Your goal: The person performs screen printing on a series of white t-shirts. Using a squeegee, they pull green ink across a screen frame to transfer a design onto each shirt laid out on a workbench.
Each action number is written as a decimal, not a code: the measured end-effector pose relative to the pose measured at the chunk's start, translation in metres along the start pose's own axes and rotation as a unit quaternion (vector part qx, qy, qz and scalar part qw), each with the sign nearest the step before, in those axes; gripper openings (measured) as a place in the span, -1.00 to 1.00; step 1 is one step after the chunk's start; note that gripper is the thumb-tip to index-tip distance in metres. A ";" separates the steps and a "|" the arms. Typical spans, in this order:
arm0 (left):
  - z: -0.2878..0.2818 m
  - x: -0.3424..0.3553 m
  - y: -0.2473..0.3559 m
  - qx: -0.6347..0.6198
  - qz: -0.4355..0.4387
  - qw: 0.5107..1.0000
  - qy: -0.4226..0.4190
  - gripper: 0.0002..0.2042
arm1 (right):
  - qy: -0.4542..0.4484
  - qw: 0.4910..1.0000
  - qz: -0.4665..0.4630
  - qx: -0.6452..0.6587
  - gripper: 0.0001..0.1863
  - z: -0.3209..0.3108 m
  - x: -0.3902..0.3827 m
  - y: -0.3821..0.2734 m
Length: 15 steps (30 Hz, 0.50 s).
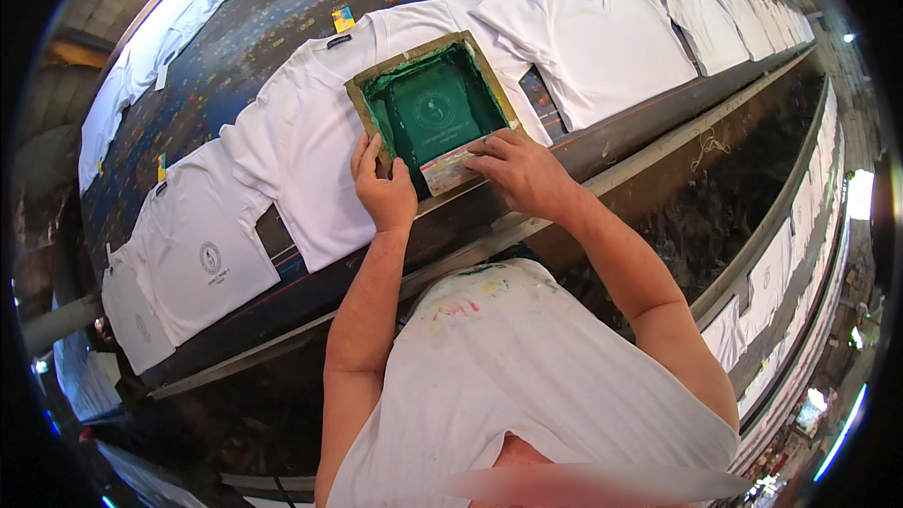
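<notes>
A wooden-framed printing screen (356, 94) with green mesh lies on a white T-shirt (306, 150) spread on the long table. A round emblem with lettering shows in the middle of its mesh. My left hand (386, 190) grips the screen's near left corner, thumb and fingers around the frame. Inside the frame, along its near side, rests a squeegee (445, 172) with a pale, ink-stained handle. The fingers of my right hand (523, 172) are closed on the squeegee's right end. The squeegee's lower edge is hidden from view.
To the left lies a white T-shirt with a dark round print (209, 259), and another printed one (141, 325) beyond it. Several white shirts (611, 42) line the table to the right. A wooden rail (649, 146) runs along the table's near edge. Another shirt-covered table (771, 273) stands at right.
</notes>
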<state>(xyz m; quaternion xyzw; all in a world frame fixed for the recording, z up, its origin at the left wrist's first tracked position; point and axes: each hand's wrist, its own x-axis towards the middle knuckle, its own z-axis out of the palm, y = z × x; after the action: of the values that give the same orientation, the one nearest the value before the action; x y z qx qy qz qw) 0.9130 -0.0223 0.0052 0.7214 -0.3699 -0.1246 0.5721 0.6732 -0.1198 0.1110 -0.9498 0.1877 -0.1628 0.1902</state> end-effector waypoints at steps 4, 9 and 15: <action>0.001 0.001 0.005 0.002 -0.005 1.000 0.006 -0.47 | -0.008 0.999 -0.032 0.021 -0.49 -0.002 0.014 0.015; -0.006 0.006 0.019 0.147 0.037 0.988 -0.026 -0.51 | -0.087 0.992 -0.093 0.022 -0.52 -0.004 0.026 0.036; -0.025 0.021 0.046 0.398 0.175 0.893 -0.112 -0.58 | -0.147 0.972 -0.107 0.149 -0.63 -0.019 0.077 0.094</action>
<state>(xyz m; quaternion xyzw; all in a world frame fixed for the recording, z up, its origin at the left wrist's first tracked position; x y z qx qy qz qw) 0.9248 -0.0210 0.0602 0.7933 -0.5708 0.0552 0.2042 0.7056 -0.2379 0.1061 -0.9388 0.0284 -0.0672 0.3366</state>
